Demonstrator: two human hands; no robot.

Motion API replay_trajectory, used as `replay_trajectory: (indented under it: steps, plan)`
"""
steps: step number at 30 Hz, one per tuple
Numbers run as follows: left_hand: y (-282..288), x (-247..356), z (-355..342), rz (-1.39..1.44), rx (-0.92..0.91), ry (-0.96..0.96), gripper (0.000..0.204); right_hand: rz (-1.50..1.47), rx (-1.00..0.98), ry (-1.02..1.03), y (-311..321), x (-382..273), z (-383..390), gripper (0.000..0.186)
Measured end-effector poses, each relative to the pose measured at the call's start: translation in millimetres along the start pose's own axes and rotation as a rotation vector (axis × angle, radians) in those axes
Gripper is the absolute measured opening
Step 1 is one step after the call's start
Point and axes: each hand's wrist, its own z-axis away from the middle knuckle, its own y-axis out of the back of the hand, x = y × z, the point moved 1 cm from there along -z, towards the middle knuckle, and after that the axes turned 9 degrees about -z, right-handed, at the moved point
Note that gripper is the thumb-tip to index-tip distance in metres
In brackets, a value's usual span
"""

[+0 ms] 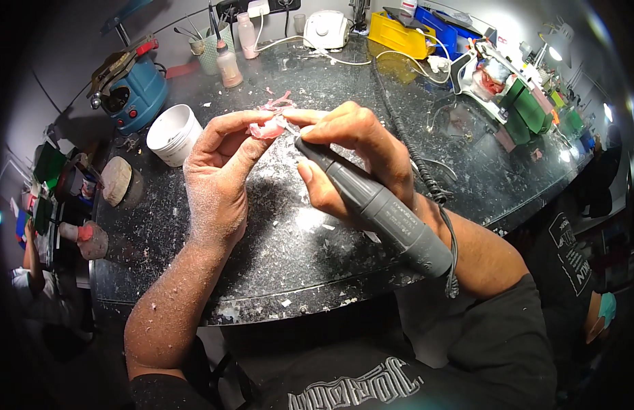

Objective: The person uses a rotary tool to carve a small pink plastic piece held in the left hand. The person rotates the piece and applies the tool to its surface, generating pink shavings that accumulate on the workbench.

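My left hand is closed on a small pink and whitish molded piece, pinched between fingertips and thumb. My right hand grips a dark grey rotary handpiece, its thin bit angled up and left against or very near that piece; exact contact is too small to tell. A coiled black cord runs beside the handpiece. Thin pink scraps lie just beyond my fingertips. The dark worktop beneath both hands is speckled with white dust and shavings.
A white tub stands left of my hand, near a beige block. A blue machine, bottles, a white device, yellow bin and cluttered equipment line the back. Other people are at both sides.
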Motion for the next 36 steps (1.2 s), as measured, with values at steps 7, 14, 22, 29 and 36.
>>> replay_trajectory:
  steps: [7,14,22,29,36]
  plan:
    - [-2.4,4.8,0.5,-0.027,0.011,0.022,0.019,-0.033,0.019,0.000,-1.4,4.1,2.1,0.037]
    - [-1.7,6.8,1.0,-0.024,0.022,0.054,0.016,-0.054,0.024,-0.006,-2.8,6.3,2.1,0.039]
    - [-4.4,6.5,2.8,0.006,0.037,0.066,0.012,-0.036,0.024,-0.056,-4.1,3.1,3.3,0.040]
    - [-4.8,6.1,5.0,-0.033,0.072,0.059,0.012,-0.006,0.007,-0.031,-6.0,5.0,2.9,0.042]
    - [-4.9,6.3,5.9,-0.051,0.088,0.063,0.012,0.009,-0.015,-0.028,-5.3,2.9,2.1,0.041]
